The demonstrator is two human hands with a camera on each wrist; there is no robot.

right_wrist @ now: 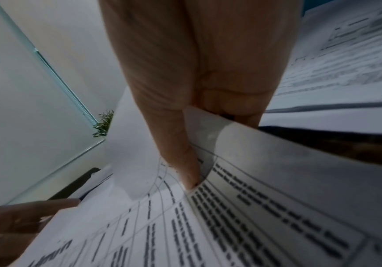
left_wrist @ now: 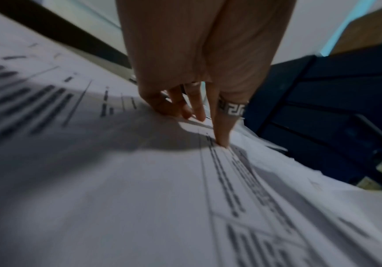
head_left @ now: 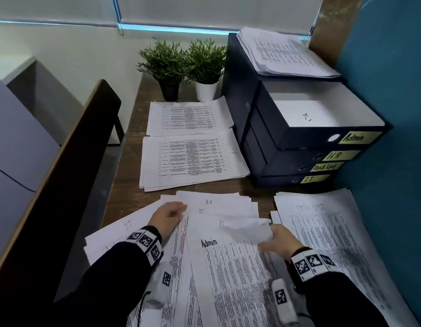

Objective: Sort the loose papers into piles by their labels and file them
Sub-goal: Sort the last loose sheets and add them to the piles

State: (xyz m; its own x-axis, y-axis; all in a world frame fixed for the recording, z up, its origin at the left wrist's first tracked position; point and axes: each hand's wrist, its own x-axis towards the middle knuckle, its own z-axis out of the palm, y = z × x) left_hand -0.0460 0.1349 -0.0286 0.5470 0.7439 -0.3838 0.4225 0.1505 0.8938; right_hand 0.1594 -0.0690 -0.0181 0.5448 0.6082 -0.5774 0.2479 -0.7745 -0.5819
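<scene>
A fanned heap of loose printed sheets [head_left: 218, 208] covers the near desk, some hand-marked "IT". On top lies a sheet headed "Admin" [head_left: 228, 267]. My right hand [head_left: 275, 237] pinches its curled top right corner; in the right wrist view the thumb [right_wrist: 185, 159] presses on top of the Admin sheet [right_wrist: 276, 198] and the fingers are under it. My left hand [head_left: 174, 214] rests on the heap's left side, and in the left wrist view its fingertips [left_wrist: 221, 140] press the paper [left_wrist: 139, 180]. Stacked dark box files [head_left: 299, 142] stand at the right, labelled Admin, H.R, Task List and IT.
A "Task List" pile [head_left: 327, 232] lies right of my right hand. Two sorted piles [head_left: 188, 116] [head_left: 193, 159] sit further back, with two potted plants [head_left: 181, 64] behind them. More papers [head_left: 282, 53] lie on the files. A blue partition [head_left: 393, 114] bounds the right.
</scene>
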